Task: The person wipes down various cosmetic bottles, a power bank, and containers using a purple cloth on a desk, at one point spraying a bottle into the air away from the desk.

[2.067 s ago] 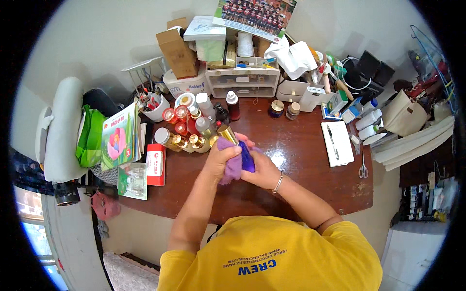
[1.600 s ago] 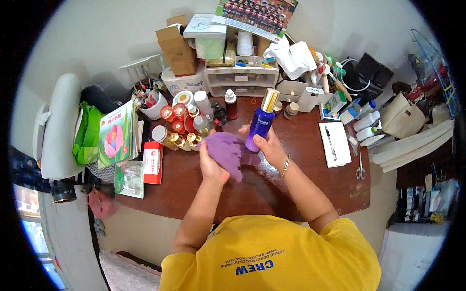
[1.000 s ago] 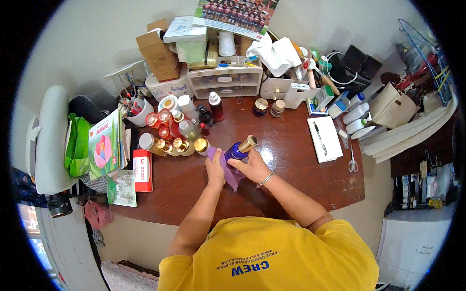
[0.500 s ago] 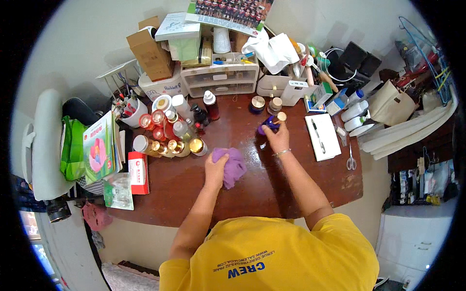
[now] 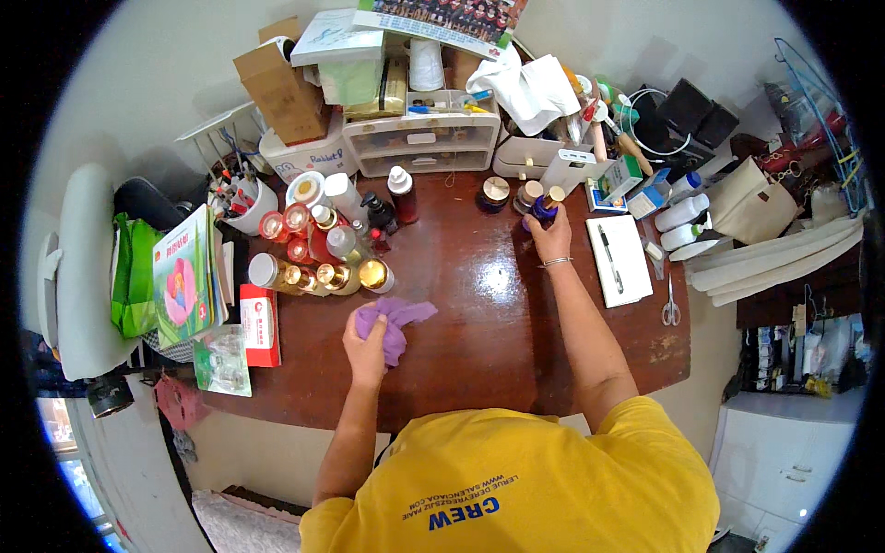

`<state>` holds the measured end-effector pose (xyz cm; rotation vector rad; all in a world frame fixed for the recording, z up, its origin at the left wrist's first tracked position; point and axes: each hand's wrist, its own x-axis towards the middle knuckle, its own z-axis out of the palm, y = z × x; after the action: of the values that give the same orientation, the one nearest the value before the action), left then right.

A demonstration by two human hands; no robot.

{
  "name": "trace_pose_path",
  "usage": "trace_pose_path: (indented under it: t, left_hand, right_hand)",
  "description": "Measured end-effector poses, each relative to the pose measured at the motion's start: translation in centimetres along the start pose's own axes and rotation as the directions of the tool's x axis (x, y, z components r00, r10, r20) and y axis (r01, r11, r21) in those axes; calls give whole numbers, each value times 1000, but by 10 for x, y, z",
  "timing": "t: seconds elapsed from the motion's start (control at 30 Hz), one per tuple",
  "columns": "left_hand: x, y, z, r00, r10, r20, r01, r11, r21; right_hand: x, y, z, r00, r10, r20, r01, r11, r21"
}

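Left edge: a green bag (image 5: 132, 276) and a flowered booklet (image 5: 182, 276) overhang the table's (image 5: 479, 369) left edge; a red box (image 5: 261, 324) lies just beside them.
Back-left corner: a cluster of bottles (image 5: 318, 249) with gold and red caps stands tight together, some upright, some lying; a cup of pens (image 5: 241, 198) sits behind them.
Left hand (image 5: 367, 336): closed around a bunched purple cloth (image 5: 395, 323), fingers curled into it, held just above the table near the front of the bottle cluster.
Table middle: bare glossy wood between the two hands.
Back edge: a small drawer unit (image 5: 419, 147) under boxes and papers; two dark jars (image 5: 498, 192) with gold lids stand in front of it.
Right hand (image 5: 553, 241): arm stretched to the back, fingers wrapped around a blue bottle (image 5: 544, 207) with a gold cap, upright and touching or nearly touching the table just beside the jars.
Right side: a white notepad (image 5: 619, 260) with a pen on it, scissors (image 5: 671, 309) near the right edge, white bottles (image 5: 684, 221) behind.
Progress: judging by the cloth in one hand and the blue bottle standing with the jars, this bottle looks wiped and is being set among the finished ones; the large cluster at the back-left seems left to do, so the work appears early on.
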<state>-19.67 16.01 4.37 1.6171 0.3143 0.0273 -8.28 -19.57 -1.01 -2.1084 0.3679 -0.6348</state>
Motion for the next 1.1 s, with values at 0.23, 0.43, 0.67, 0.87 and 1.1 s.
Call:
trace_pose_path:
  t: [0.23, 0.43, 0.67, 0.87, 1.1]
  left_hand:
    - [-3, -42, -9, 996, 92, -19, -87, 976, 200]
    - [-5, -44, -11, 995, 99, -20, -91, 968, 234]
    - [-11, -54, -16, 994, 103, -34, -88, 948, 305]
    - [-13, -69, -19, 994, 100, -46, -85, 964, 251]
    - [-14, -65, -18, 997, 47, -59, -34, 979, 202]
  right_hand:
    - [-9, 4, 12, 993, 106, 43, -108, 993, 48]
    - [-9, -2, 40, 999, 37, 21, -38, 996, 76]
    - [-8, -1, 47, 996, 47, -73, -42, 997, 62]
    - [-45, 4, 65, 930, 359, -82, -337, 919, 205]
    - [-30, 10, 81, 769, 639, -23, -582, 715, 388]
